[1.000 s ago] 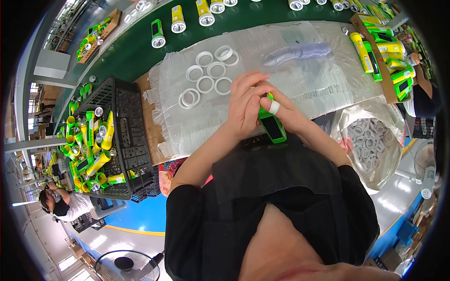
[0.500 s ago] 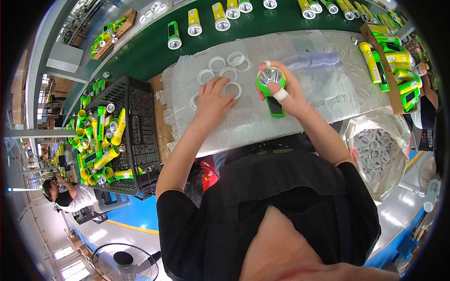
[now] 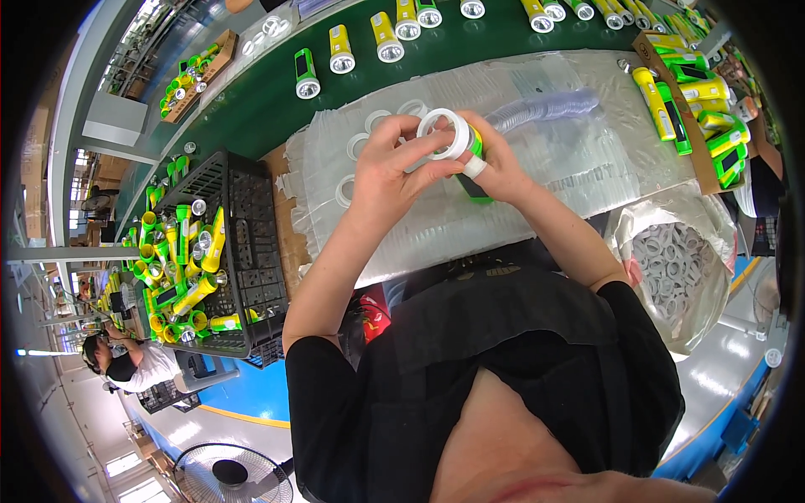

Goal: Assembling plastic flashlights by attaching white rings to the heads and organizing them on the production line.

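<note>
Single head-worn fisheye view, looked steeply down over the person's chest, hands (image 3: 436, 163) close below, bench (image 3: 251, 109) beyond, edges bent toward the rim.

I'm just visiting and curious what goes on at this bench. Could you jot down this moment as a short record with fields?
Left hand: left hand fingers pinch a white ring onto the head of a torch
Right hand: right hand grips the green torch
Work surface: clear plastic sheet with loose white rings
Left side: black crate of yellow and green torch parts
Right side: bag of white rings
Behind: green belt carrying finished torches
</note>
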`<move>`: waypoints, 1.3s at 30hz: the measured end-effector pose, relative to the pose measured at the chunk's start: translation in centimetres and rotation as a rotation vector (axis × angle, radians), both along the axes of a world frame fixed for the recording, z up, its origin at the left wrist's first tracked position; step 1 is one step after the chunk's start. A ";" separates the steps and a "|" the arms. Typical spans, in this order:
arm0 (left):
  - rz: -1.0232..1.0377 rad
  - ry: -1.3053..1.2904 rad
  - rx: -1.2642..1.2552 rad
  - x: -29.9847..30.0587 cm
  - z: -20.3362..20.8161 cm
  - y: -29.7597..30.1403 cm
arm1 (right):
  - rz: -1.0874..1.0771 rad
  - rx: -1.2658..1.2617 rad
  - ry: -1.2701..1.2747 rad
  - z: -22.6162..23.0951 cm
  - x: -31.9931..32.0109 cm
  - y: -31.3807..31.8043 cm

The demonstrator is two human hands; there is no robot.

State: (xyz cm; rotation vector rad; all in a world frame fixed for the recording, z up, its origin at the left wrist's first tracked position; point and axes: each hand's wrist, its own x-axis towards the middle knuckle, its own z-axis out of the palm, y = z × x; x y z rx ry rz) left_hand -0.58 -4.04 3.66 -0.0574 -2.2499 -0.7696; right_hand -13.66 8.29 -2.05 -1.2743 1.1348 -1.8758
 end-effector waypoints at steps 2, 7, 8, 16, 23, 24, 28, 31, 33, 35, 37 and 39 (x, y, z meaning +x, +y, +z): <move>-0.009 -0.033 -0.047 0.0 0.2 -0.2 | 0.003 0.032 0.013 0.3 -0.3 0.3; -0.007 -0.164 -0.062 0.0 1.4 0.3 | -0.175 -0.016 0.210 0.6 -1.3 0.3; -0.014 -0.179 -0.060 -0.1 1.6 0.5 | -0.082 -0.053 0.159 1.4 -1.6 0.7; -0.090 -0.139 -0.084 -2.7 1.5 2.4 | -0.117 0.088 0.880 7.4 -7.6 4.5; -0.119 -0.217 0.146 -4.1 0.7 3.7 | 0.207 0.445 1.265 12.8 -8.1 3.4; -0.127 -0.218 0.149 -4.1 0.5 3.8 | 0.203 0.452 1.261 12.9 -8.0 3.4; -0.119 -0.153 0.137 -4.5 0.3 4.3 | 0.179 0.483 1.237 12.9 -8.0 3.4; -0.094 -0.124 0.075 -4.7 -0.1 4.3 | 0.044 0.547 1.220 12.3 -7.3 3.5; -0.083 -0.121 0.046 -5.1 -0.2 4.3 | -0.065 0.644 1.214 11.5 -6.7 3.6; -0.058 -0.099 0.083 -5.5 -0.2 4.5 | -0.383 0.689 1.267 10.7 -6.1 3.7; -0.067 -0.093 0.088 -5.8 -0.6 4.4 | -0.375 0.840 1.267 11.6 -6.2 3.8; -0.075 -0.112 0.143 -5.8 -0.6 4.3 | -0.240 0.855 1.257 12.8 -6.3 4.0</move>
